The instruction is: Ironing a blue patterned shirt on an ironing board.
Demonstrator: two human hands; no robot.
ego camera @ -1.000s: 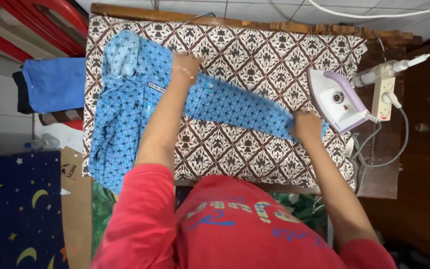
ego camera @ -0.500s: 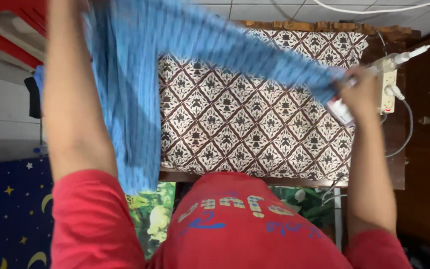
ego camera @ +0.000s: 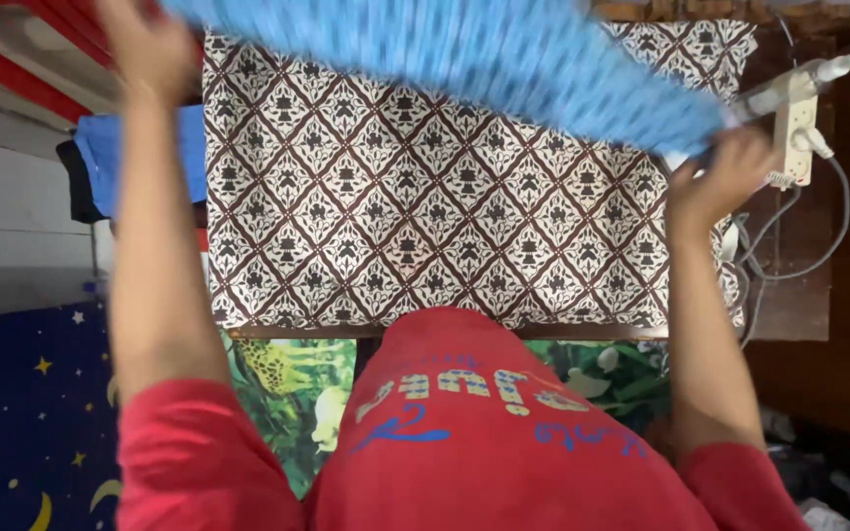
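Blue patterned shirt (ego camera: 504, 59) is up in the air, blurred, stretched above the brown-and-white patterned cloth (ego camera: 425, 236) on the table. Left hand (ego camera: 150, 49) grips one end, fingers curled around it; right hand (ego camera: 720, 182) pinches the other end beside the white power strip (ego camera: 797, 123).

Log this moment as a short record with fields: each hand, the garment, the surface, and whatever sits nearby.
left hand: raised, gripping one end of the blue patterned garment
right hand: gripping the other end
blue patterned garment: stretched between both hands, lifted off the table, blurred
table cover: brown and white diamond-patterned cloth
power strip: white, right of the table, plug and cable attached
folded blue cloth: left of the table
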